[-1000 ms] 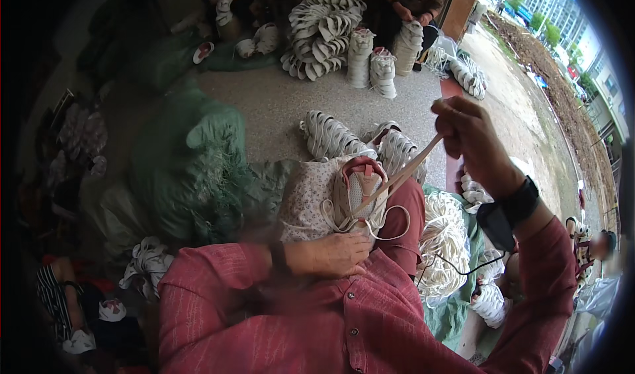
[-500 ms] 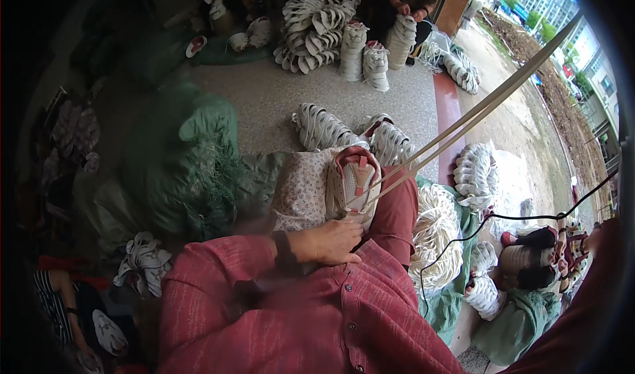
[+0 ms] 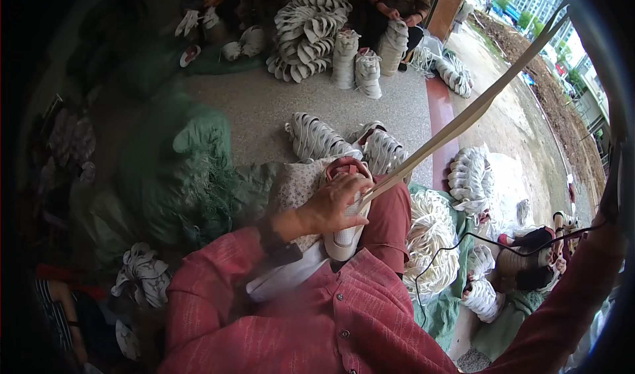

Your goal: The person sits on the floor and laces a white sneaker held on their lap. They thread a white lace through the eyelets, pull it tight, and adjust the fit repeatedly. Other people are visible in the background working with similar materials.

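Note:
On my lap lies a white shoe upper [image 3: 341, 243] with a dusty-red collar and tongue, its toe toward me. My left hand [image 3: 331, 205] lies across it, fingers curled around its side where the laces come out. A long cream shoelace [image 3: 456, 129] runs taut from the upper to the top right rim. My right arm [image 3: 582, 301] is stretched out along the right edge; its hand is lost in the dark rim, so its grip on the lace does not show. Floral cloth [image 3: 294, 188] covers my left thigh.
Rows of nested uppers [image 3: 321, 136] lie on the floor ahead. A heap of cream laces [image 3: 433, 241] sits on green sacking to the right, with a black cord [image 3: 456, 245] above it. Green sacks [image 3: 198, 155] stand left. A co-worker's hands [image 3: 400, 18] handle stacked uppers at the back.
My left hand has moved up from the toe onto the laced part of the upper. My right arm has come further into view, and the lace strands have drawn closer together.

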The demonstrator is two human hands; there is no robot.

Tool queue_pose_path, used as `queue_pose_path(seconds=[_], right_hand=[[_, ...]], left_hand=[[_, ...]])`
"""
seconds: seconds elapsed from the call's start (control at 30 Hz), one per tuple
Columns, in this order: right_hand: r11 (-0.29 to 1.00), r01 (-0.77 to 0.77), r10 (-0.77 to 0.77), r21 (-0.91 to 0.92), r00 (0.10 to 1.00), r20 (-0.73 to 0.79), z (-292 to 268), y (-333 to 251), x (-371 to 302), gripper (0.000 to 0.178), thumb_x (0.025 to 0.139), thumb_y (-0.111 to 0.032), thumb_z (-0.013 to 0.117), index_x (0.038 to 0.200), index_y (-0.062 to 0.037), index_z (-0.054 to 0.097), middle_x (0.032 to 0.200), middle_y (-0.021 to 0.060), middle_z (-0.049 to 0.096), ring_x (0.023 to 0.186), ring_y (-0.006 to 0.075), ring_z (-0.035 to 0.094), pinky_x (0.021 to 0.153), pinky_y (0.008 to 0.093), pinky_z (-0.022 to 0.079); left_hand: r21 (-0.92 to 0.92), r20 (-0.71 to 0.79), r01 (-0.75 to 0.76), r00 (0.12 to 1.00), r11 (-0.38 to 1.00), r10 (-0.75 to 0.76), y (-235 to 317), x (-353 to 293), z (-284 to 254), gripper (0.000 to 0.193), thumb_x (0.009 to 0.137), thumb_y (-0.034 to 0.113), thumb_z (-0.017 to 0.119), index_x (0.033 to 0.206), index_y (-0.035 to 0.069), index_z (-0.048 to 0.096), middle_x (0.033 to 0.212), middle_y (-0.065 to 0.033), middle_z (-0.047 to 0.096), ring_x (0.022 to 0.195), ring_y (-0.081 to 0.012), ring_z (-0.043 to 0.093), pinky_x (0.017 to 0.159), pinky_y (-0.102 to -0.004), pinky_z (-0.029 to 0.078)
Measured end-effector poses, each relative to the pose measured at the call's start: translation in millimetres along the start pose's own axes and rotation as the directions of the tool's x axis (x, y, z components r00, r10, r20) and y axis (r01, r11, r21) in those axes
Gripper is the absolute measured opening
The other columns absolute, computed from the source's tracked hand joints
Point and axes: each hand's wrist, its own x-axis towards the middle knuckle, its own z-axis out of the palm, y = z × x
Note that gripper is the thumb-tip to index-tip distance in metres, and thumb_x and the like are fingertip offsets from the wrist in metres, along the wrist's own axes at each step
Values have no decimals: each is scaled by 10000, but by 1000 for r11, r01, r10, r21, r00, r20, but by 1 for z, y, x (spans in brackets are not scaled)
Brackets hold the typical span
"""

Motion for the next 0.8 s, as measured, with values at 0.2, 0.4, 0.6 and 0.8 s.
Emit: queue_pose_path(seconds=[0.2, 0.4, 0.6, 0.8], right_hand=[[992, 85, -78, 92, 994, -79, -19, -55, -13, 354, 1023, -190, 492, 1314, 8, 528, 796, -35, 591, 628, 26, 513, 541, 178, 370], [759, 581, -272, -294, 694, 667, 171, 88, -47, 411, 869, -27, 576, 1279, -45, 594, 784, 87, 663, 555, 256, 639, 505, 377, 522], [694, 637, -330, -337, 697, 637, 218, 148, -55, 458, 817, -32, 573, 1268, 42, 542, 847, 109, 671, 769, 265, 691, 656, 361, 545], [687, 667, -323, -288, 636, 701, 243, 184, -35, 212, 799, -60, 591, 989, 20, 640, 876, 125, 682, 827, 269, 694, 705, 370, 553]], left_hand=[[-114, 748, 223, 661, 968, -64, -24, 60, 26, 264, 974, 253, 543, 932, 24, 666, 820, -79, 683, 709, -225, 636, 695, -353, 511], [-151, 646, 509, 699, 847, -305, -44, 86, 10, 440, 1023, 353, 420, 840, 37, 665, 665, -52, 625, 557, -135, 587, 552, -283, 463], [213, 506, -110, 862, 971, -14, -56, 77, 3, 328, 1019, 250, 427, 848, 66, 638, 673, -109, 651, 633, -295, 670, 618, -418, 531], [298, 338, -83, 941, 951, -24, -83, 59, 17, 346, 996, 319, 465, 904, 37, 644, 694, -147, 643, 672, -345, 671, 644, -451, 531]])
